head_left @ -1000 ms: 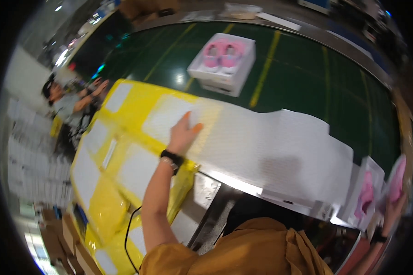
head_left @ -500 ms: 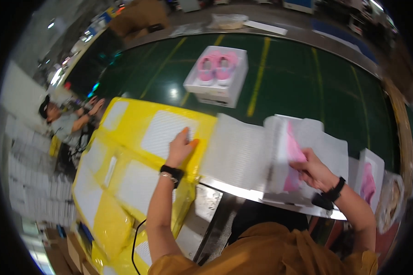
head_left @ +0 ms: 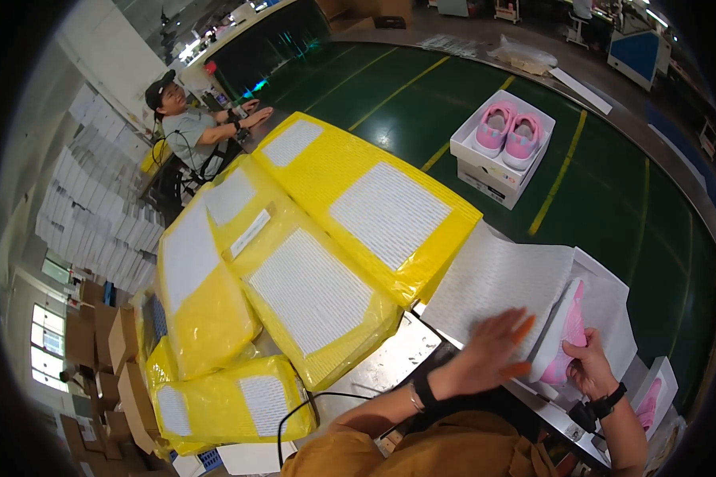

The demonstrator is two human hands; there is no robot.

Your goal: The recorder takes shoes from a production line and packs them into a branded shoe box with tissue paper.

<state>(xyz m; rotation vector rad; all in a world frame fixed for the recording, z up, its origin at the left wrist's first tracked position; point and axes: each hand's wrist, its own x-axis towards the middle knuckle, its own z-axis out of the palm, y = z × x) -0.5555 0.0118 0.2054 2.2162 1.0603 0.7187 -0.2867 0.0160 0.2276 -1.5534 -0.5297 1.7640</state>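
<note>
Tissue paper, white and dotted, is spread at five o'clock in the view, on the edge of a green conveyor belt. The left hand is laid flat on it with fingers spread. A pink shoe is gripped at its heel by the right hand, fingers curled around it, at three o'clock from the left hand. Yellow wrapped bundles are stacked at ten o'clock from the paper. An open white box with two pink shoes is seen at one o'clock. Another person is seated at eleven o'clock.
</note>
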